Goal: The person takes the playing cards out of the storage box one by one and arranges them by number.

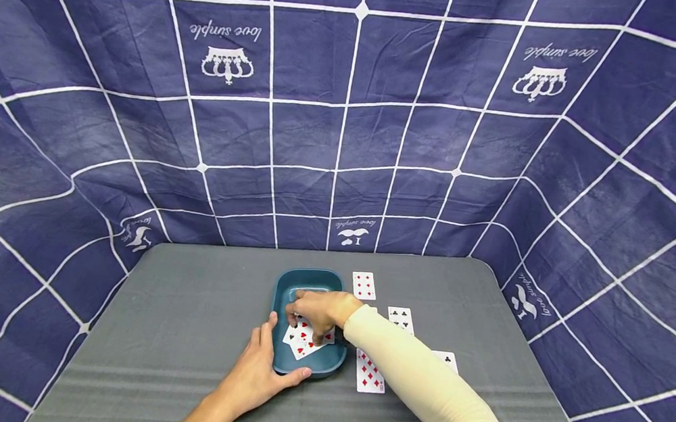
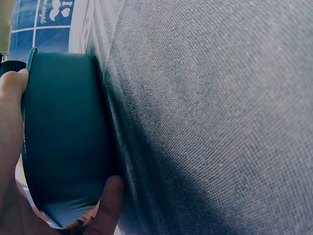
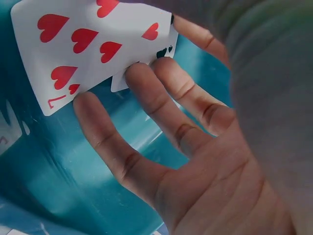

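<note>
A teal plastic tray stands on the grey table with several playing cards inside, overlapping each other. My left hand holds the tray at its near left corner, thumb along the near wall and a fingertip up at the rim. Reaching inside, my right hand grips a seven of hearts over the tray, fingertips at one edge of the card. A spade card shows partly behind it. In the right wrist view the right thumb is hidden.
On the table right of the tray lie face-up cards: a diamond card at the back, a club card, another diamond card nearer, and a club card partly under the right sleeve. A blue checked cloth hangs behind.
</note>
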Motion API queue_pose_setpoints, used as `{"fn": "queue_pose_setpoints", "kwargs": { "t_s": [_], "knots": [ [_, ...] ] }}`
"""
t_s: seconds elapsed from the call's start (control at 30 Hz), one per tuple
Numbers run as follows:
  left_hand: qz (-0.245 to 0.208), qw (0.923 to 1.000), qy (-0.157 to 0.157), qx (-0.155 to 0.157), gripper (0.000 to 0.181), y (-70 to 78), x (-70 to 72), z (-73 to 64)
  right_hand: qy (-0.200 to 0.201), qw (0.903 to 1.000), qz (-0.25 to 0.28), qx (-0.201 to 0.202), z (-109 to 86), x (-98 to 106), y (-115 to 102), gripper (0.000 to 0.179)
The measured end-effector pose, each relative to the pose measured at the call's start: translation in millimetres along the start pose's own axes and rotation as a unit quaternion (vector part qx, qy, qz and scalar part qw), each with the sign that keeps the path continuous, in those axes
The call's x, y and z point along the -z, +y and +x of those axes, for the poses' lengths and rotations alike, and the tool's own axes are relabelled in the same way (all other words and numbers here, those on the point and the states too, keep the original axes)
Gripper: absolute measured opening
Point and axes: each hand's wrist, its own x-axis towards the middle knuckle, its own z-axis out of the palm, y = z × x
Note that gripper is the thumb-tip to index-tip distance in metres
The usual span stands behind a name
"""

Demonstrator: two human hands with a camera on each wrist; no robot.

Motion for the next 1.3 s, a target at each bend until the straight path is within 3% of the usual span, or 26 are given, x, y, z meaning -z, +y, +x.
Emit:
{"fn": "queue_pose_setpoints", "kwargs": {
  "t_s": [0.3, 0.67, 1.3],
  "knots": [
    [0.000, 0.9999, -0.003, 0.011, 0.144, 1.0, -0.2, 0.7, 0.016, 0.9997, 0.014, 0.013, -2.1, -2.9, 4.4, 0.063],
    [0.006, 1.0000, 0.007, 0.000, 0.144, 0.6, -0.6, 0.0, 0.059, 0.9962, 0.045, 0.044, -10.2, 3.8, 11.9, 0.057],
    [0.017, 0.9998, 0.011, 0.006, 0.144, 3.0, -1.0, -0.9, 0.135, 0.9844, 0.110, 0.024, -39.8, 14.4, 24.5, 0.062]
  ]
}}
